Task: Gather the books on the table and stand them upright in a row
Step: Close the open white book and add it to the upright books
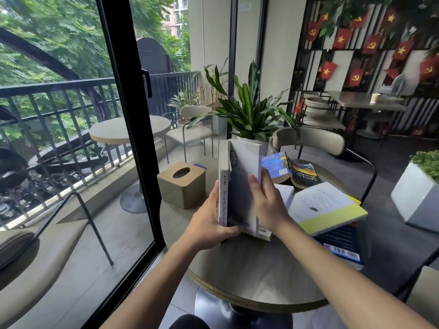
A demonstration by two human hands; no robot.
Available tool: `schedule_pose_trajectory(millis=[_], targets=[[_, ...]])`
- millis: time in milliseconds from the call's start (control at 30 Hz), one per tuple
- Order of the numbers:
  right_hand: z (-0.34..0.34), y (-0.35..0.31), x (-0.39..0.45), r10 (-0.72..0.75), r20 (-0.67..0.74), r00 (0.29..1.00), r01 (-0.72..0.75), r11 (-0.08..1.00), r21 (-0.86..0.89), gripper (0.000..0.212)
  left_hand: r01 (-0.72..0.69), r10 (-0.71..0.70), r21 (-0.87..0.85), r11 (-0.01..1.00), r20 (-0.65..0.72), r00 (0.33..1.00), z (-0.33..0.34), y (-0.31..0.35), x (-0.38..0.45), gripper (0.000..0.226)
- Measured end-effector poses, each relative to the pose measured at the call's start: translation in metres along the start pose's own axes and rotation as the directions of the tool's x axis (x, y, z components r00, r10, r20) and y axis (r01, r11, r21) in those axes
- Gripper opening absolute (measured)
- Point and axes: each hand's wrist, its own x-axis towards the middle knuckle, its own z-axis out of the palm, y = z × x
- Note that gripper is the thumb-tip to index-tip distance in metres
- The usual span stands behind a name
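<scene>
A grey-and-white book [240, 186] stands upright on the round table [249, 276], its spine facing me. My left hand [209, 224] grips its lower left side at the spine. My right hand [268, 205] presses on its right cover. Right of it an open book with a yellow-green cover [330, 207] lies on a dark blue book [342, 243] whose barcode shows. Behind them a blue paperback [292, 169] lies open, face down. A small white book [285, 193] peeks out behind my right hand.
A gold tissue box [183, 186] sits on the table left of the upright book. A potted plant [249, 112] stands at the table's far edge. A beige chair [313, 141] is behind the table, a glass sliding door [128, 138] to the left, and a white planter [418, 195] to the right.
</scene>
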Motion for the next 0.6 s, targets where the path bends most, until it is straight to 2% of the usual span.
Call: schedule_pose_trajectory(millis=[67, 167, 267, 400, 500, 600], targets=[[-0.002, -0.003, 0.001, 0.028, 0.136, 0.990, -0.038, 0.997, 0.069, 0.036, -0.027, 0.029, -0.086, 0.996, 0.024, 0.999, 0.005, 0.001, 0.004, 0.123], [0.000, -0.005, 0.007, 0.061, 0.249, 0.967, -0.084, 0.993, 0.082, 0.082, -0.024, 0.024, -0.076, 0.997, -0.006, 1.000, 0.015, 0.005, 0.008, 0.130], [0.003, -0.013, 0.013, 0.013, 0.222, 0.975, -0.016, 1.000, 0.013, 0.104, -0.011, 0.007, -0.048, 0.999, -0.087, 0.996, 0.021, 0.009, 0.007, 0.123], [0.006, -0.018, 0.022, -0.107, 0.152, 0.983, 0.114, 0.993, -0.032, 0.128, 0.040, -0.038, 0.013, 0.999, -0.161, 0.986, 0.025, 0.016, 0.004, 0.099], [0.009, -0.023, 0.025, -0.198, 0.096, 0.976, 0.212, 0.963, -0.166, 0.112, 0.108, -0.096, 0.053, 0.993, -0.193, 0.976, 0.027, 0.019, 0.002, 0.073], [0.014, -0.024, 0.024, -0.288, 0.025, 0.957, 0.284, 0.921, -0.265, 0.074, 0.101, -0.073, 0.093, 0.991, -0.270, 0.960, 0.031, 0.019, -0.002, 0.072]])
